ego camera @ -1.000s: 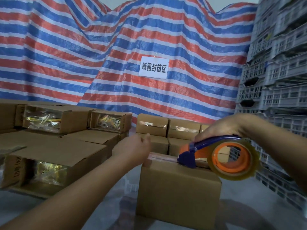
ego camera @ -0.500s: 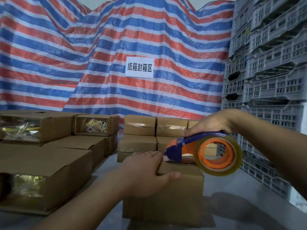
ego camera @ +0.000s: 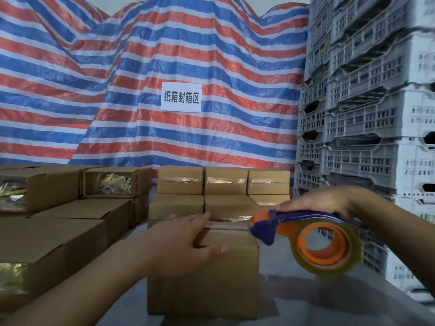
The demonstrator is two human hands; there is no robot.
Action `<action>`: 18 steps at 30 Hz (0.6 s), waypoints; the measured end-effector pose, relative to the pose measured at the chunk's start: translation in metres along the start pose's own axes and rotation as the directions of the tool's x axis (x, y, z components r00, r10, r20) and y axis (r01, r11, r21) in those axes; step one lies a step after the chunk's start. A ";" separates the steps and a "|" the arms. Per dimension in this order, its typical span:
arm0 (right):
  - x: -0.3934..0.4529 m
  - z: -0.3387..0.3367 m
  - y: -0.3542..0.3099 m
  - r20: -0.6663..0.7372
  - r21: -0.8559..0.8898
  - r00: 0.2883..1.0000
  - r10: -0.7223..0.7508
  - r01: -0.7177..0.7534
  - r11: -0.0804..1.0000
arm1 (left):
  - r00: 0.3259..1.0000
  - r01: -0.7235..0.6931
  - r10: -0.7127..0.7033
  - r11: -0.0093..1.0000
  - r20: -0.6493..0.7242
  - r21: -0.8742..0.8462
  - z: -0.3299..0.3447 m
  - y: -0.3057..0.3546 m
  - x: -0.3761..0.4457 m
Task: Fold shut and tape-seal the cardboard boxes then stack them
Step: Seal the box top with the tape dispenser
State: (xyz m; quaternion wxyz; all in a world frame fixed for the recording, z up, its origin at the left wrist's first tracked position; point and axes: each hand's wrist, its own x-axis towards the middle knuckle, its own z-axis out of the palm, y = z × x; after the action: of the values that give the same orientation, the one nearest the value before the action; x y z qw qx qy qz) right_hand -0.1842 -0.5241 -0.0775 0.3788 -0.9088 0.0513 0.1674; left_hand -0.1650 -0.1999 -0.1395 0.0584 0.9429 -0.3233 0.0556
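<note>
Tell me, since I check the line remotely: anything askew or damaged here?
Nothing stands out. The left hand steadies the box while the right hand runs the tape dispenser over its top seam.

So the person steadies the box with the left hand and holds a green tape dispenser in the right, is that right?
Not quite: the tape dispenser is blue and orange, not green, as the head view shows. The rest holds: the left hand steadies the box and the right hand holds the dispenser.
</note>
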 end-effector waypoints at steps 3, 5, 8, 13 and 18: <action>0.004 0.001 0.008 -0.044 0.013 0.999 -0.024 0.025 1.000 | 0.992 -0.067 0.078 0.992 -0.101 0.108 -0.004 0.023 0.016; 0.004 0.003 0.009 -0.031 0.040 0.999 -0.035 0.037 0.999 | 0.987 -0.131 0.137 0.989 -0.081 0.074 -0.002 0.044 0.027; 0.005 0.004 0.012 -0.012 0.050 0.999 -0.045 0.045 0.998 | 0.987 -0.163 0.163 0.986 0.004 0.030 0.012 0.058 0.036; 0.000 -0.001 0.014 0.014 0.082 0.999 -0.029 0.028 0.996 | 0.987 -0.155 0.157 0.987 -0.040 0.045 0.023 0.056 0.037; -0.040 -0.032 0.003 -0.026 0.000 0.999 0.034 -0.034 0.999 | 0.993 -0.116 0.116 0.992 -0.006 0.056 0.023 0.057 0.034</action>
State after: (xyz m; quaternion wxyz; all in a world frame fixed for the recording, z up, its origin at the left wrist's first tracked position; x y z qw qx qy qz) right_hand -0.2141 -0.5506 -0.0446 0.3749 -0.9100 0.0718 0.1620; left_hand -0.1714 -0.2683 -0.1529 0.0305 0.9234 -0.3756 0.0723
